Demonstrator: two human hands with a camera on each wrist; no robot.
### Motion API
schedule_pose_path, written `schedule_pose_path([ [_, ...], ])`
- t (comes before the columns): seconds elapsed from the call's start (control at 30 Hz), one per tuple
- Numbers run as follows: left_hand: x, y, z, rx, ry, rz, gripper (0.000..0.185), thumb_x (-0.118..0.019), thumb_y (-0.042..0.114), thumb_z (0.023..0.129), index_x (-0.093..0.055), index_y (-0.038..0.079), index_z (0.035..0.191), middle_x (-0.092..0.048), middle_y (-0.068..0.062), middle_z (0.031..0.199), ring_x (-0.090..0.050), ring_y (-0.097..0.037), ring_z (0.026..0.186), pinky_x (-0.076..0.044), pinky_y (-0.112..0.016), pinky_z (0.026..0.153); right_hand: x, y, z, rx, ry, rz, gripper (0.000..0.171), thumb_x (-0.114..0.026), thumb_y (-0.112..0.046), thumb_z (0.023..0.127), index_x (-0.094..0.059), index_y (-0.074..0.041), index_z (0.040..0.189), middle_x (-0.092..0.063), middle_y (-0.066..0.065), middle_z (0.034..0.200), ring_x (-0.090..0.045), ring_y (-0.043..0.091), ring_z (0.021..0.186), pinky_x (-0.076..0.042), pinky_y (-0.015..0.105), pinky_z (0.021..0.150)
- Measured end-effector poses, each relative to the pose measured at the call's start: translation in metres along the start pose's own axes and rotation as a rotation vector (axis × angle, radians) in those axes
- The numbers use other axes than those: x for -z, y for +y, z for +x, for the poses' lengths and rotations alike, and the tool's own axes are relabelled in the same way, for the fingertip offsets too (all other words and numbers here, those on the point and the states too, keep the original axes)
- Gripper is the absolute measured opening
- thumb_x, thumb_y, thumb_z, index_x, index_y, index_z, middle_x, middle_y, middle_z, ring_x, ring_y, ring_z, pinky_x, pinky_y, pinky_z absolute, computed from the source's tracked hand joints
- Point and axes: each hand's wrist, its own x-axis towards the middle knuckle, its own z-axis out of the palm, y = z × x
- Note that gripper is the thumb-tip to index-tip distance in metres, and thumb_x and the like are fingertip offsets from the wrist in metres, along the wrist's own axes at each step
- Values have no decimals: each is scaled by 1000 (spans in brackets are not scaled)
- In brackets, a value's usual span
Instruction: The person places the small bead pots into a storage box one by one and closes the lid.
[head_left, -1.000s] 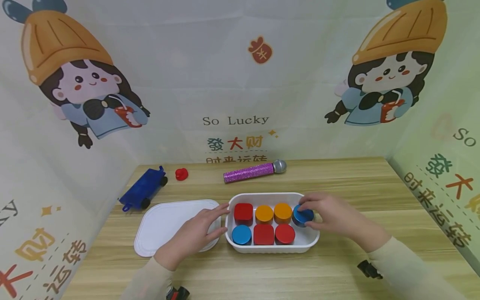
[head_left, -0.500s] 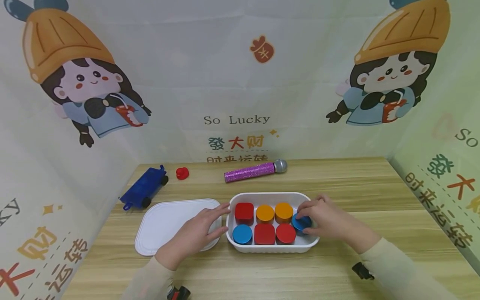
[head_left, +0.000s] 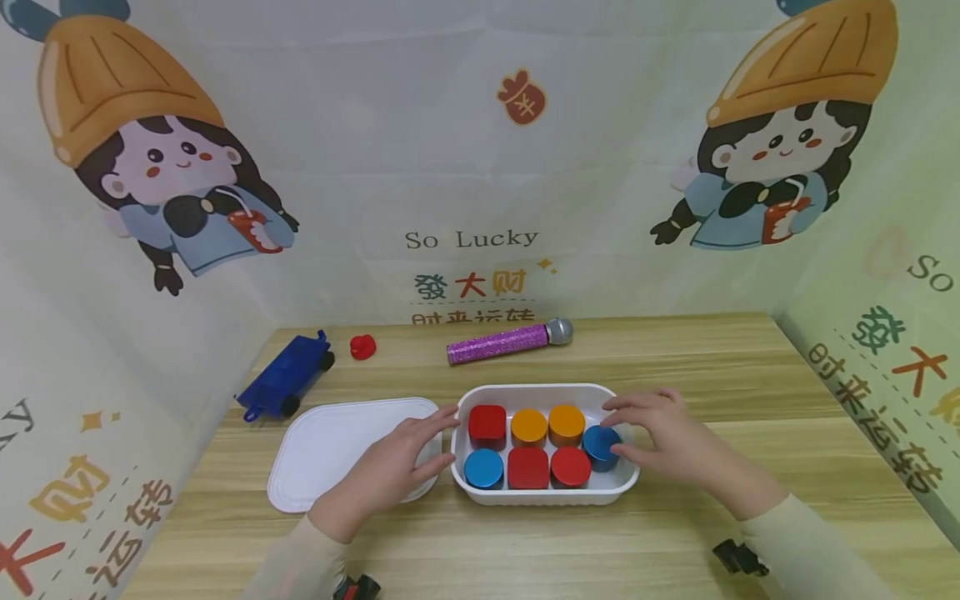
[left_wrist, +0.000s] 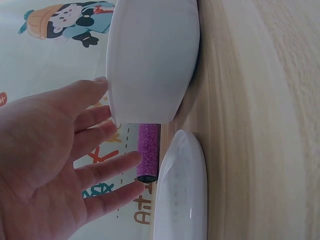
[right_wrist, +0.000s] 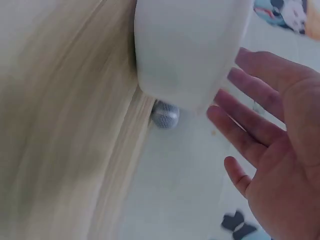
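Note:
A white oval-ended box (head_left: pixel 546 498) holds several coloured pieces in two rows. The back row has a red rounded-square block (head_left: pixel 488 425), two orange discs and, at the right end, a blue disc (head_left: pixel 602 445). In front lie another blue disc (head_left: pixel 483 469), a red block (head_left: pixel 528 468) and a red disc (head_left: pixel 571 467). My left hand (head_left: pixel 393 467) touches the box's left end with spread, fairly straight fingers. Over the right end hovers my right hand (head_left: pixel 667 437), its fingers and thumb apart around the blue disc. Box walls hide the contents in both wrist views.
Beside the box on the left lies a white lid (head_left: pixel 330 450), partly behind my left hand. Farther back are a blue toy cart (head_left: pixel 288 377), a small red piece (head_left: pixel 363 347) and a glittery purple microphone (head_left: pixel 502 343). Printed cloth walls enclose the wooden table.
The right-hand blue disc has shifted toward the front of the box. My right hand has let go of it and spread its fingers. The left hand has stayed in place.

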Motion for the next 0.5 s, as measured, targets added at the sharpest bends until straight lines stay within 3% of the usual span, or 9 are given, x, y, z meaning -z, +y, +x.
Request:
schedule_pose_path([
  [0.13,1,1,0,1,8,-1,56,-62,47,90,-46,34,141,-36,15,153,-46,-18,133,-47,-47,102,0,12,-14,-48,121,108,32,-78,-21,79,-71,-16,109,-61,5,130,-54,30,120,-30,54,98],
  [0.23,1,1,0,5,16,-13,55,-63,46,89,-47,34,141,-36,15,153,-46,-18,133,-47,-48,102,-4,21,-21,-53,160,153,37,-77,-23,81,-67,-16,116,-56,7,137,-51,31,125,-36,59,103],
  [0.37,1,0,0,0,39,-39,56,-65,45,88,-47,32,140,-39,11,152,-45,-20,134,-44,-48,105,-9,29,-27,-36,151,190,40,-75,-25,83,-65,-16,120,-53,5,141,-50,30,127,-44,55,102],
  [0.5,5,-5,-1,0,112,-63,60,-68,42,87,-47,26,141,-45,5,148,-43,-22,135,-39,-49,109,-12,31,-32,-37,111,236,41,-74,-25,84,-64,-17,123,-52,4,141,-53,27,125,-53,46,92],
])
